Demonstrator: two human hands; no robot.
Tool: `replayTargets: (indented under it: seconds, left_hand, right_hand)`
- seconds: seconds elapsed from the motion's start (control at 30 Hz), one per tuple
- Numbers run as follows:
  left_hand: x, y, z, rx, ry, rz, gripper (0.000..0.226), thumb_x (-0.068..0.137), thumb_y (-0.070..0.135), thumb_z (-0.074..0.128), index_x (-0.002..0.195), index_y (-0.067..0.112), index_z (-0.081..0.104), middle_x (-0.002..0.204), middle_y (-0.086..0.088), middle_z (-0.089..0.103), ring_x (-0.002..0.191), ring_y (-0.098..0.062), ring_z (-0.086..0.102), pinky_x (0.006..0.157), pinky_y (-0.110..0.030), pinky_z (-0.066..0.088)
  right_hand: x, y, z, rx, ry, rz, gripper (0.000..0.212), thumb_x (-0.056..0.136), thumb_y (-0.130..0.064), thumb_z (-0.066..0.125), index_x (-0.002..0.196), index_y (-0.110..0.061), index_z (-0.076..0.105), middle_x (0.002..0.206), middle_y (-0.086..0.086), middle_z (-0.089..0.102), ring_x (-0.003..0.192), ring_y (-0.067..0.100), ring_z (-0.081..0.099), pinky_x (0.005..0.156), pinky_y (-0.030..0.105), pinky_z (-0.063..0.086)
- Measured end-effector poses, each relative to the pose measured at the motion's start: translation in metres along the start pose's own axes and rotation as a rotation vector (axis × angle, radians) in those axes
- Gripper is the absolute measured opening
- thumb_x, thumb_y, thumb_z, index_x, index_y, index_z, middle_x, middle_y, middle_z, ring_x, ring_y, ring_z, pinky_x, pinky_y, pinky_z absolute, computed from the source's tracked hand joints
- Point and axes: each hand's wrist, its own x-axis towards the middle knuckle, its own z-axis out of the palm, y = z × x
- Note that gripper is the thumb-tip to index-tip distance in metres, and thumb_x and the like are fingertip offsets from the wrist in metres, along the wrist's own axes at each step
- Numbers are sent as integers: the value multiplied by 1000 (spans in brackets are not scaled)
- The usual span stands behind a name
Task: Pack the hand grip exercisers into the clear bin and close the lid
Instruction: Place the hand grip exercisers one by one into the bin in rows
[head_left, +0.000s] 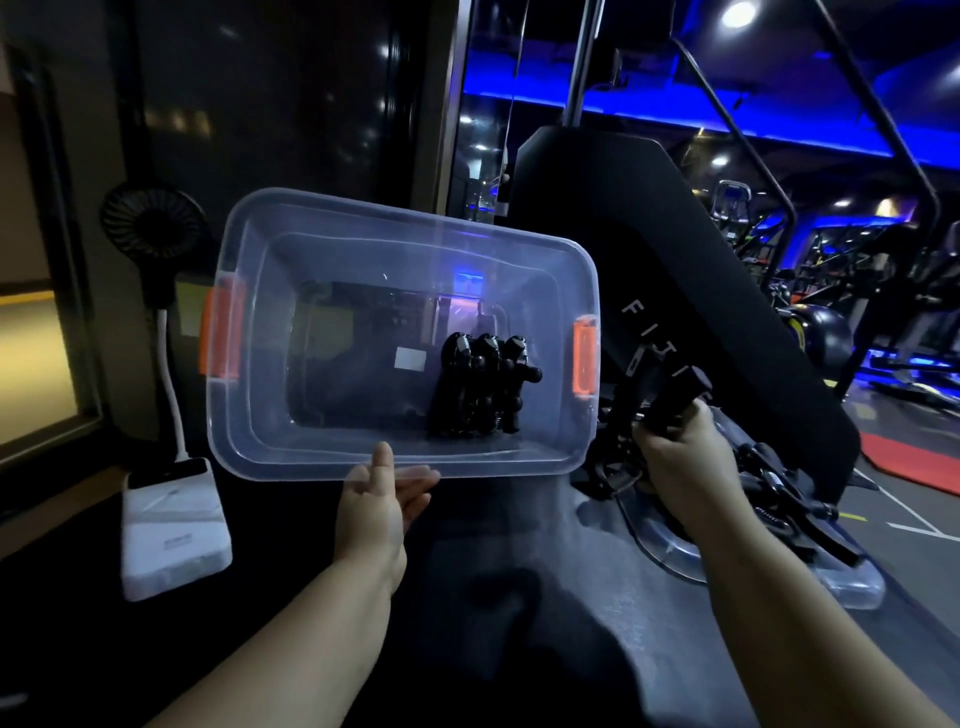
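- The clear bin (395, 213) is tipped so its open mouth faces the wearer. The left hand (382, 499) pinches the near rim, thumb on top and fingers underneath. Whether the far side rests on anything cannot be told.
- About 3 packed exercisers (480, 384) lie side by side on the bin floor, toward the end with the right-hand orange latch (584, 364). The rest of the floor is bare.
- The right hand (680, 462) is curled tight round 1 black hand grip exerciser (675, 400), just outside the bin's right end wall.
- More loose exercisers (779, 493) lie in a tangle below that hand, on the clear lid (852, 587), which sits flat to the right.
- The step in hand looks like carrying the held exerciser over the right rim into the bin. Packing seems less than half done.
- To do it well:
  - keep the left-hand pinch firm, since the thin rim may flex and the bin could swing;
  - check that the lifted exerciser's spring is not hooked on another one before moving it;
  - lay it beside the row already inside, handles parallel, so the stack stays low enough for the lid;
  - level the bin somewhat, so the packed ones do not slide.
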Motion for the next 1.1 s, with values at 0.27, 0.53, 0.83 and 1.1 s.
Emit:
replayTargets:
  seconds: [0.27,0.53,0.83,1.1]
  left_hand:
    - [-1,1,0,-21,-8,1,32,98,44,44,92,13,50,70,-7,74,66,-15,72,55,-21,52]
    - [2,-1,-1,-9,-27,-16,34,98,45,43,95,12,49,73,-7,74,70,-17,73,64,-27,49]
    - [3,-2,-2,1,-18,-14,30,98,42,43,95,13,51,72,-9,73,66,-17,71,62,-28,49]
    - [5,-6,-2,8,-14,-34,42,96,46,45,104,6,57,89,-18,73,81,-26,72,66,-30,50]
  right_hand:
    - [7,-52,43,229,-260,76,33,66,-12,64,98,-18,55,83,9,68,67,19,67,58,30,56]
    - [15,-82,115,22,-397,22,32,68,-3,59,96,-19,54,81,11,65,70,27,64,63,37,57]
    - [22,-84,172,-254,-475,-25,40,85,-15,60,123,-10,47,95,6,57,83,23,53,69,28,44]
    - [28,-84,193,-462,-411,-29,31,82,-24,66,95,-12,40,79,5,50,74,27,48,62,30,38]
